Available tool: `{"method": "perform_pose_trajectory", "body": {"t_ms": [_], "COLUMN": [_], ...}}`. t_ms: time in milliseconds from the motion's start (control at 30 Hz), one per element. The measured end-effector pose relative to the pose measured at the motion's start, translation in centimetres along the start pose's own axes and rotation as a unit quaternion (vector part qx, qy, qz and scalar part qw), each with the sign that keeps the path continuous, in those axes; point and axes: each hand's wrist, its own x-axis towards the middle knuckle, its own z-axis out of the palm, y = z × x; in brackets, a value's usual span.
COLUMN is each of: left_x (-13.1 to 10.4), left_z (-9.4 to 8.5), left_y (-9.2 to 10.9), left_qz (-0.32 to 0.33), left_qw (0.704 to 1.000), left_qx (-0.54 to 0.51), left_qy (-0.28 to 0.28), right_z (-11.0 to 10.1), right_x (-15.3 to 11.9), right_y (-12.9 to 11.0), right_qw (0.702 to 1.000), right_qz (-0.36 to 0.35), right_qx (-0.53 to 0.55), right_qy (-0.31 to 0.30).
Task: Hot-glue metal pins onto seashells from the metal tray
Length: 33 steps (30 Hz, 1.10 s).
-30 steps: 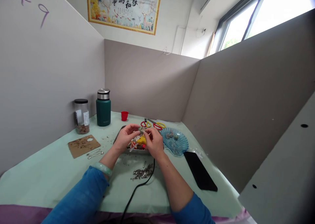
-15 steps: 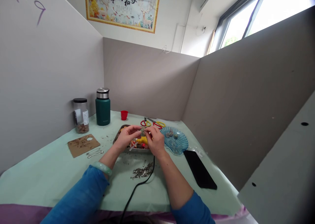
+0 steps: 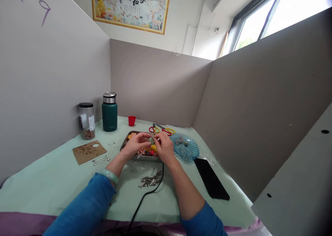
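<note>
Between the fingertips of both hands is a small greenish-silver round piece (image 3: 151,140), too small to make out fully. My left hand (image 3: 135,144) pinches it from the left, thumb below and fingers above. From the right, my right hand (image 3: 164,147) closes its fingertips on it. Both hands are over a metal tray (image 3: 124,144) of orange, yellow and red items, partly hidden by them. Just right of my right hand, a blue shell-shaped dish (image 3: 190,149) holds several similar small round pieces (image 3: 178,141).
A pile of small metal parts (image 3: 150,180) and a black cable (image 3: 141,200) lie in front. Brown card (image 3: 88,152), safety pins (image 3: 101,160), a jar (image 3: 87,122) and a green flask (image 3: 109,113) are left. Behind are a red cup (image 3: 131,121) and scissors (image 3: 168,130); a black phone-like slab (image 3: 211,179) lies right.
The camera view has shifted slightly. My fingers have adjusted a little around the small piece, which shows more plainly between them; both hands stay over the tray.
</note>
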Motion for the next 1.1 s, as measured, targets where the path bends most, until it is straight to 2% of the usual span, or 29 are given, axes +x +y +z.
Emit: {"method": "perform_pose_trajectory", "body": {"t_ms": [267,833,1100], "left_x": [0.04,-0.02,-0.03], "left_z": [0.11,0.07,0.17], "left_y": [0.27,0.36,0.27], "left_qz": [0.033,0.007,0.001], "left_qw": [0.999,0.999,0.998], "left_qx": [-0.012,0.025,0.047], "left_qy": [0.022,-0.026,-0.04], "right_z": [-0.04,-0.45,-0.34], "right_x": [0.0,0.19,0.12], "right_y": [0.01,0.37,0.39], "right_qw": [1.0,0.999,0.999], "right_qz": [0.002,0.001,-0.002], "right_qx": [0.01,-0.009,-0.009], "right_qy": [-0.007,-0.042,-0.038]}}
